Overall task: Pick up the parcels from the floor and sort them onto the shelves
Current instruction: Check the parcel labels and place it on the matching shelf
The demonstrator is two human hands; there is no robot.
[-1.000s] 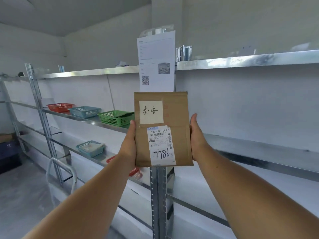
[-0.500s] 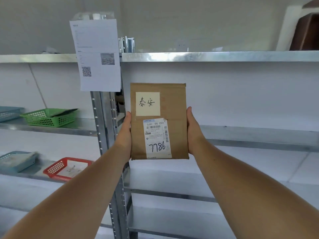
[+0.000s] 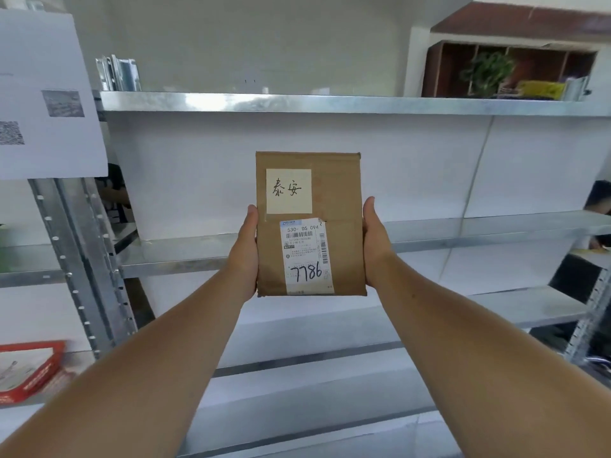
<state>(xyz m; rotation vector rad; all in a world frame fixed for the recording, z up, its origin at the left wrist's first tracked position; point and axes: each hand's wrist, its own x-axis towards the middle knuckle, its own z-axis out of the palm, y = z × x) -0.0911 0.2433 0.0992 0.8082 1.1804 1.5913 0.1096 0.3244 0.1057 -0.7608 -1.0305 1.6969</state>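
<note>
Currently both hands, left (image 3: 244, 256) and right (image 3: 375, 249), clamp the brown parcel (image 3: 344, 223) upright by its side edges, before the metal shelf (image 3: 463, 238). Advice: read the handwritten label, then set it down flat.

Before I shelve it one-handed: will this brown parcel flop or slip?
The brown parcel probably stays stiff: it stands upright, edges straight, pinched only at its sides by the left hand and right hand. Likely light. Its matte paper should grip well.
</note>
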